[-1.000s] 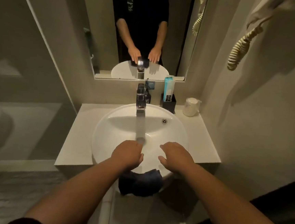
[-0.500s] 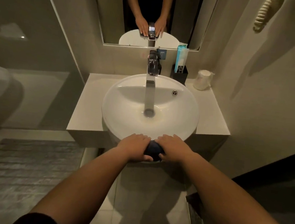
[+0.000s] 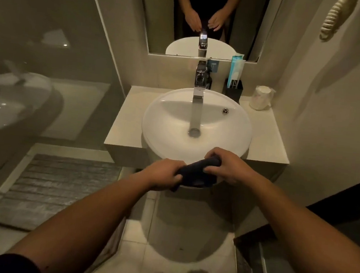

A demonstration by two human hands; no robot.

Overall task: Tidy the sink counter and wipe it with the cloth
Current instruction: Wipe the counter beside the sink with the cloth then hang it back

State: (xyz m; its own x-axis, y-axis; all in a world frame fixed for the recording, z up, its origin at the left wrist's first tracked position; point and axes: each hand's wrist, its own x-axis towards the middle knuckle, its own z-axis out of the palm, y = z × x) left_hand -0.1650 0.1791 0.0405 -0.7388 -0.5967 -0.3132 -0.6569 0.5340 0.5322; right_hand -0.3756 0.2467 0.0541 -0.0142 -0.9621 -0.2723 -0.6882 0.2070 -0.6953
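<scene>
Hands meet low in the middle of the frame: the left hand (image 3: pixel 163 174) and the right hand (image 3: pixel 226 167) both closed around a dark cloth (image 3: pixel 197 172), bunched into a roll just at the near rim of the white basin (image 3: pixel 158 123). Twisted over the floor, it could drip onto the tiles rather than into the bowl. On the counter (image 3: pixel 263 141), right of centre, a black holder with a toothpaste box (image 3: pixel 234 87) and a wrapped cup (image 3: pixel 260 98) stand; a careless wipe there might tip them.
</scene>
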